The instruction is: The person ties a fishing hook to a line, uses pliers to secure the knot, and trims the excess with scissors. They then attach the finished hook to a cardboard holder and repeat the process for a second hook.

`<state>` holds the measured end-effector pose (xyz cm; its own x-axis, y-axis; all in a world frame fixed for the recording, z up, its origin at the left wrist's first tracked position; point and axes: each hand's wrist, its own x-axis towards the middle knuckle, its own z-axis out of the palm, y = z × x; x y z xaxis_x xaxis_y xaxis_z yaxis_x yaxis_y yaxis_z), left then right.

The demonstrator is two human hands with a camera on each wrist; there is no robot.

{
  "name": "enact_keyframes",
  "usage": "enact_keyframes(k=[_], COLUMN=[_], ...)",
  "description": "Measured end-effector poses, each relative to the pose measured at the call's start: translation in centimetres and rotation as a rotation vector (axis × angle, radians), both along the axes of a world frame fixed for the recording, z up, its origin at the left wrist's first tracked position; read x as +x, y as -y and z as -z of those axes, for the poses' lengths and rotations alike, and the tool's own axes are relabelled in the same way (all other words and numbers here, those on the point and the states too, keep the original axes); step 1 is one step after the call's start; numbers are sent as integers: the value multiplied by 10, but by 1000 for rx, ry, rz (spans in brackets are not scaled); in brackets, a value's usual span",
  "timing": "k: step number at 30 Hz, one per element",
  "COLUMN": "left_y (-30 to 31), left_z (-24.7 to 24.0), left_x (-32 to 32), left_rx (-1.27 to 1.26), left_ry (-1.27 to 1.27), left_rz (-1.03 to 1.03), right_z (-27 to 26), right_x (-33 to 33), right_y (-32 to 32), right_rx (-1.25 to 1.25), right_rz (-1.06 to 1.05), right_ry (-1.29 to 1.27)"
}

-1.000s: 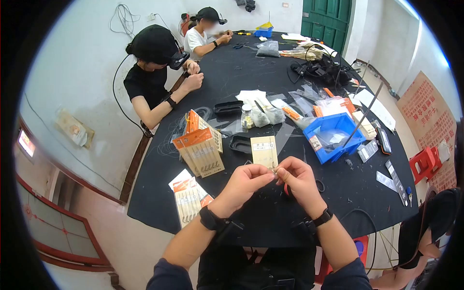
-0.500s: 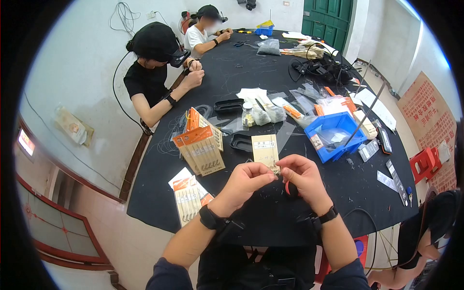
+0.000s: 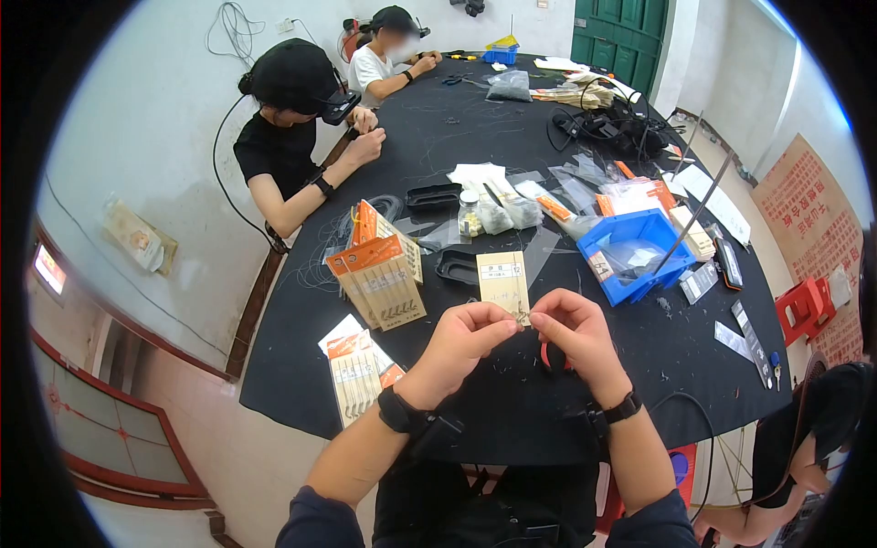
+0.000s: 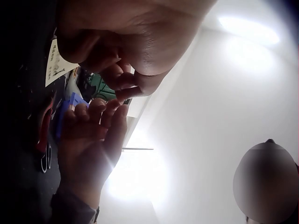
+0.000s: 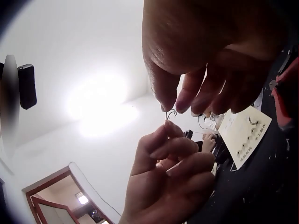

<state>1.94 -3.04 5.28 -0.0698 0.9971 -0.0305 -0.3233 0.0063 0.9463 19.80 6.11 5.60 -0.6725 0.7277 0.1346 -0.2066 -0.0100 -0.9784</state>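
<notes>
In front of the body, my left hand (image 3: 470, 345) pinches a small dark fish hook (image 5: 171, 114) between thumb and forefinger, its bend pointing up in the right wrist view. My right hand (image 3: 585, 342) is just beside it, thumb and forefinger a little apart, the thumb tip right at the hook. Just beyond the fingertips lies a beige card (image 3: 501, 277) with printed labels; several hooks (image 5: 253, 122) show along its lower end. A red-handled tool (image 3: 554, 358) lies on the black cloth under my right hand, partly hidden by it.
Orange-topped hook cards (image 3: 379, 283) stand at the left, with more packs (image 3: 354, 376) lying nearer. A blue bin (image 3: 630, 292) stands at right. Black trays (image 3: 434, 198), a jar (image 3: 470, 215) and plastic bags sit behind the card. Two people (image 3: 283, 151) work along the far left edge.
The two hands' fingertips met a second ago; now my right fingertips have moved slightly right, apart from the left ones. More of the card shows between the hands. The left hand has hardly moved.
</notes>
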Motion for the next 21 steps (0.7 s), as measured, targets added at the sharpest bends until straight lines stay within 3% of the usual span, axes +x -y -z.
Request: enact_keyframes(k=[7,21], left_y=[-1,-1], left_z=[0,6], left_x=[3,5], left_rx=[46,91], left_ry=[-26,-192], left_rz=[-8,-36], right_z=[6,3], right_x=[-2,-3], right_y=[3,9], right_rx=[-183,-241], right_rz=[-12,-17], right_ry=[61,74])
